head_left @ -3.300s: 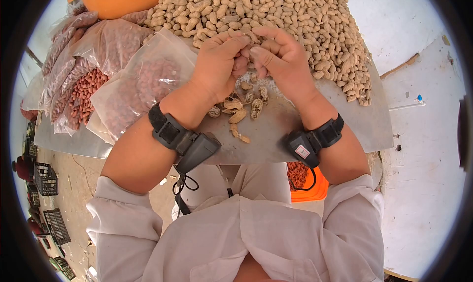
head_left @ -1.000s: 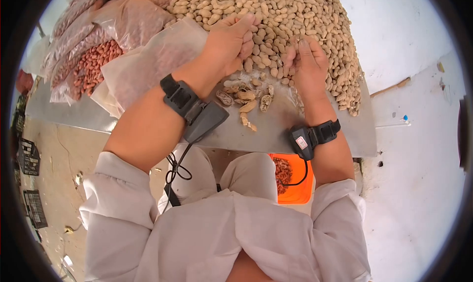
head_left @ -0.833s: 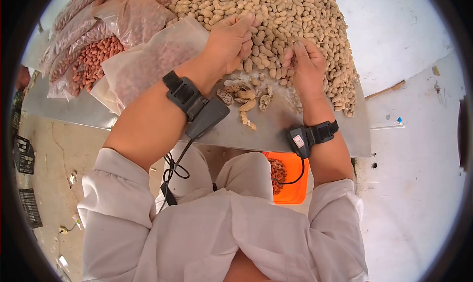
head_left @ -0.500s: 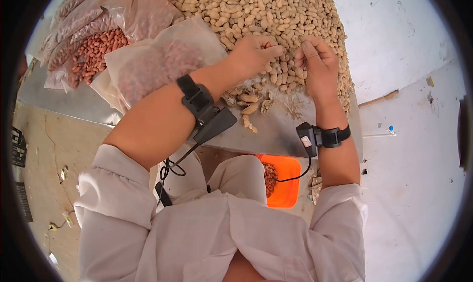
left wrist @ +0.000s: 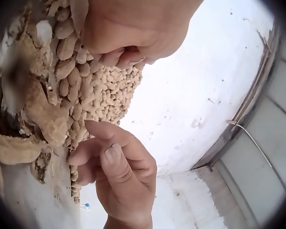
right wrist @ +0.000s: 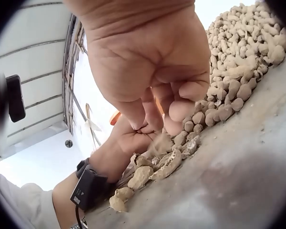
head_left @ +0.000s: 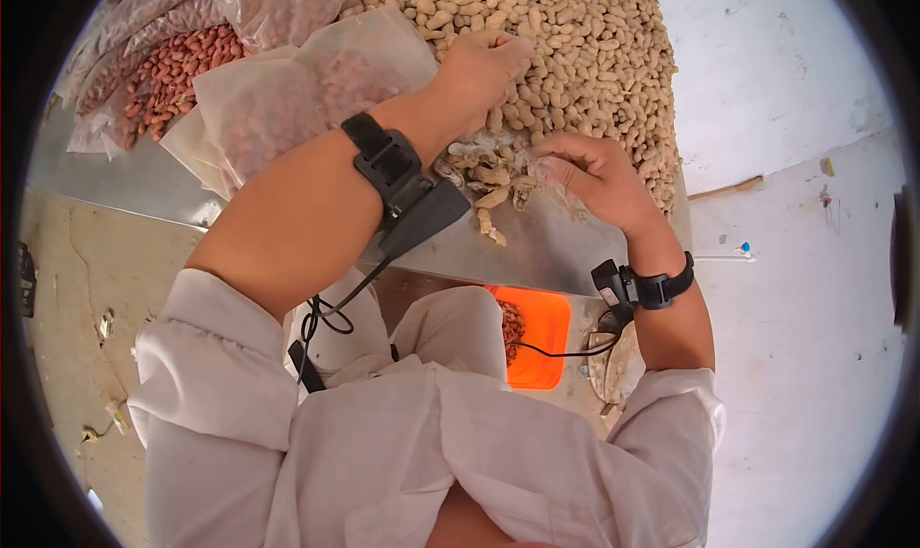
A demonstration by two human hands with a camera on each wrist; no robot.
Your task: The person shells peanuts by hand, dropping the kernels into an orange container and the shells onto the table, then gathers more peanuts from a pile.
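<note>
My left hand [head_left: 479, 77] is over the near edge of a large heap of unshelled peanuts [head_left: 575, 64], thumb and forefinger together. In the left wrist view its fingers curl inward; I cannot tell whether they hold anything. The right hand [head_left: 604, 184] is lower, beside a small pile of broken peanut shells [head_left: 492, 176]. Its thumb and fingers are apart and loosely bent. Under its fingers in the right wrist view is a blurred tan shell piece [right wrist: 160, 143], just above the empty shells [right wrist: 167, 167] on the metal tabletop [right wrist: 229, 176].
Left of the heap lie a clear plastic bag [head_left: 316, 93] of red peanut kernels and an open bag showing loose kernels [head_left: 182, 74]. Below the table's front edge stands an orange tub [head_left: 546, 332] with reddish bits inside. A white wall [head_left: 795, 261] borders the right side.
Earlier the hands worked together at their fingertips; they have since parted. In the last half second the left rises toward the heap, while the right comes down to the shells with its fingers spreading.
</note>
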